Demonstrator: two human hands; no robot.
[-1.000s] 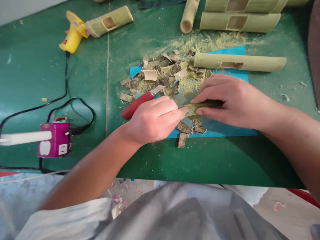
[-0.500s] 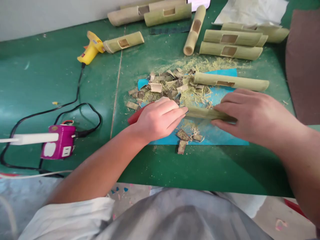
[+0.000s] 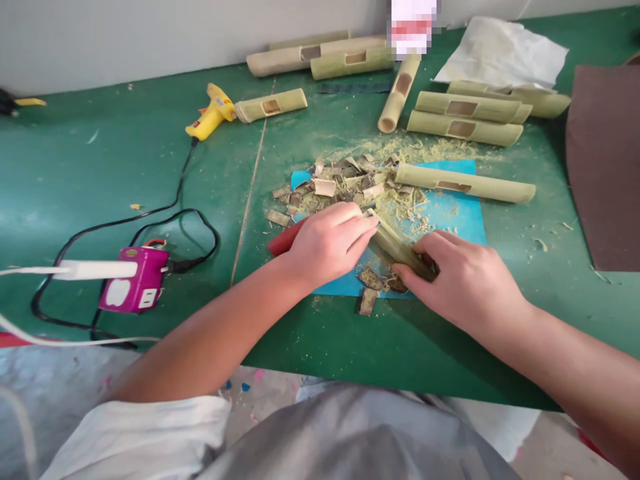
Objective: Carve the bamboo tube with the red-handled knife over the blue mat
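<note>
My left hand (image 3: pixel 327 241) is wrapped round a tool with a red handle (image 3: pixel 284 242); its blade or working end is mostly hidden by the fingers. A greenish bamboo tube (image 3: pixel 395 240) slants between my hands, its far end close to my left fingertips. My right hand (image 3: pixel 463 280) grips the near end of this tube. Beneath lies a blue sheet (image 3: pixel 470 227) strewn with bamboo chips (image 3: pixel 326 187) and shavings. Another bamboo tube (image 3: pixel 500 190) with a cut window rests on the sheet's right side.
Several windowed bamboo tubes (image 3: pixel 465 127) lie at the back, some partly under a white cloth (image 3: pixel 505 53). At left are a yellow glue gun (image 3: pixel 213 113), its black cord and a purple plug adapter (image 3: pixel 135 280). A brown sheet (image 3: pixel 605 167) covers the right side.
The tube has swung from nearly level to a slant, its right end coming toward me with my right hand. My left hand keeps its hold on the tool. The camera view has shifted slightly.
</note>
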